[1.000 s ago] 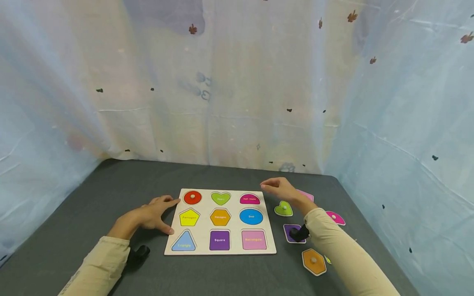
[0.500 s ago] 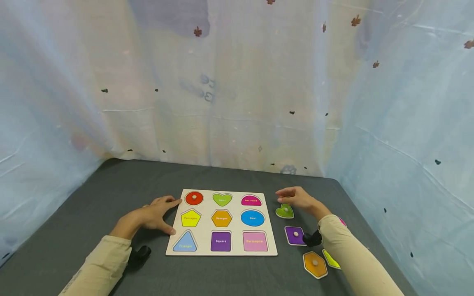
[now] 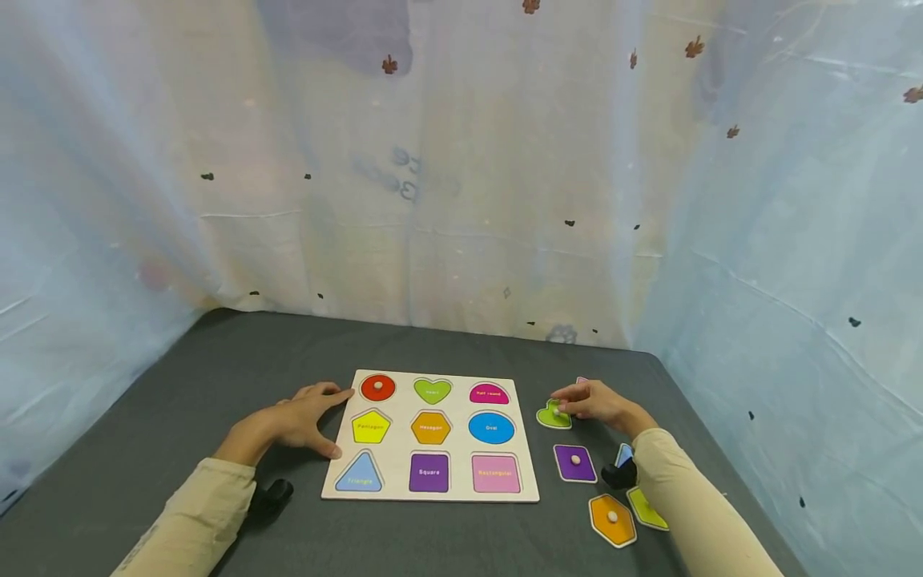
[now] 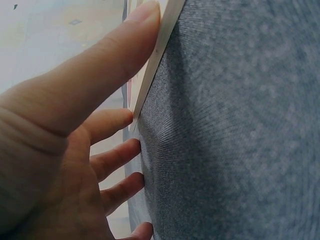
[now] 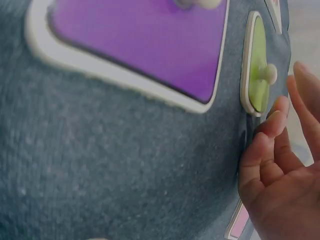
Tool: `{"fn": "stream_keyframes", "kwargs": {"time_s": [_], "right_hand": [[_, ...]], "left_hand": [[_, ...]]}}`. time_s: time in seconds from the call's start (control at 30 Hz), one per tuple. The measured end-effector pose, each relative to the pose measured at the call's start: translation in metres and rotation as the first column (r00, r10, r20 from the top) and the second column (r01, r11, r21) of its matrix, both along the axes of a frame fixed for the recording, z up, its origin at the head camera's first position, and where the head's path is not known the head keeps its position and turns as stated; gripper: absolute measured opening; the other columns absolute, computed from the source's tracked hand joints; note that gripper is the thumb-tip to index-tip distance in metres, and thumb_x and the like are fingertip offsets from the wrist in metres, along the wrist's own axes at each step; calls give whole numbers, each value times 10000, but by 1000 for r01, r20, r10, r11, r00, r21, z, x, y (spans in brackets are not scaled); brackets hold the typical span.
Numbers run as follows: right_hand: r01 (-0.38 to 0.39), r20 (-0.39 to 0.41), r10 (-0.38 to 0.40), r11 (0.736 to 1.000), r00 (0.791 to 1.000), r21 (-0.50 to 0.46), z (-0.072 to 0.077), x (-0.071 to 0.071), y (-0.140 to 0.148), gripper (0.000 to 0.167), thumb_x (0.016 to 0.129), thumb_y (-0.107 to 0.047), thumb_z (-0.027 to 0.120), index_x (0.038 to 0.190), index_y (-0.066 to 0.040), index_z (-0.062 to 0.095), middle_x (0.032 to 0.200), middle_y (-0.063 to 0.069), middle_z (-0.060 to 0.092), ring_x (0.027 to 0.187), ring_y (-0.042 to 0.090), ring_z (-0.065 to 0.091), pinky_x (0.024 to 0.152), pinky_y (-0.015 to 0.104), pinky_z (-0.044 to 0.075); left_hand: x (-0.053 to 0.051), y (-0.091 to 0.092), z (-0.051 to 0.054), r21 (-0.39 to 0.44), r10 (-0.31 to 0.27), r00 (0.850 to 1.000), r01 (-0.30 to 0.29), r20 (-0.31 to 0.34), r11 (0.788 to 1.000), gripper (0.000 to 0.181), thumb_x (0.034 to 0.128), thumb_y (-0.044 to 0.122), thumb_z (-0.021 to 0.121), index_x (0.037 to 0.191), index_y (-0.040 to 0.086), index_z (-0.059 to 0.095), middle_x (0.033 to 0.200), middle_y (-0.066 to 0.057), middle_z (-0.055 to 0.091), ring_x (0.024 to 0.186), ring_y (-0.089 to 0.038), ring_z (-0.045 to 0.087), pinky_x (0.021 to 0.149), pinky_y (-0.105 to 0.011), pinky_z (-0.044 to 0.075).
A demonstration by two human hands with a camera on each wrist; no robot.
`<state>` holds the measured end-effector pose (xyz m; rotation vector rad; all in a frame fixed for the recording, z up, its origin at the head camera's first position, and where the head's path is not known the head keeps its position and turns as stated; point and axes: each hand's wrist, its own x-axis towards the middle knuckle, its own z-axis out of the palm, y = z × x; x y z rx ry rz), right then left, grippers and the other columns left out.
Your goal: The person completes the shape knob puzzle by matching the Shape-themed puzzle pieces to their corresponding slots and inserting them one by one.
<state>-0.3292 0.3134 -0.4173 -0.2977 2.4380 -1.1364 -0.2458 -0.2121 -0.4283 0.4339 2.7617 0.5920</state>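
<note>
A pale puzzle board point(image 3: 459, 449) with coloured, labelled shape spaces lies flat on the table. A red round piece with a knob point(image 3: 378, 388) sits in its top left space. My left hand point(image 3: 303, 417) rests at the board's left edge, thumb and forefinger touching it, fingers spread. My right hand point(image 3: 594, 403) is at the green heart piece point(image 3: 546, 415), which lies flat right of the board. In the right wrist view, the thumb and forefinger are just short of the heart's knob point(image 5: 271, 73), and the other fingers are bent.
Nearer me lie a purple square piece point(image 3: 566, 465), an orange hexagon piece point(image 3: 613, 527) and a yellow piece point(image 3: 646, 510) partly behind my right sleeve. A blue piece point(image 3: 623, 454) shows beside the black wrist camera point(image 3: 618, 474). Printed curtains point(image 3: 461, 200) enclose the grey table point(image 3: 418, 541).
My right hand has moved right and towards me, from beyond the board's top right corner to the green heart. My left hand has stayed at the board's edge.
</note>
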Motion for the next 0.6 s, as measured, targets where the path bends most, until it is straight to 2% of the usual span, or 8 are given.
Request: {"fn": "stream_keyframes", "kwargs": {"time_s": [0.17,0.33,0.6], "right_hand": [[-4,23,4,1000,1000,-5,-5,-3,3,397,970,-168,684,1317,22,646,1263,141,703,982,137,599,864,273,492],[-26,35,26,1000,999,12,-3,-4,2,380,969,-135,677,1312,28,649,1231,131,705,966,161,572,834,278,479],[-28,22,27,999,999,44,-2,-5,-1,377,942,-118,709,1285,33,668,933,-9,651,858,145,517,736,264,420]], "left_hand": [[1,1,1,-6,4,1000,-4,5,1000,1077,720,416,906,1580,99,341,1538,-254,340,1392,-500,324,1051,-779,283],[3,2,3,2,3,1000,-3,12,1000,1079,720,417,905,1578,89,340,1537,-259,337,1396,-504,319,1050,-785,276],[3,1,4,-6,1,1000,-1,15,1000,1086,725,434,899,1583,91,329,1539,-254,332,1398,-495,318,1054,-780,279]]}}
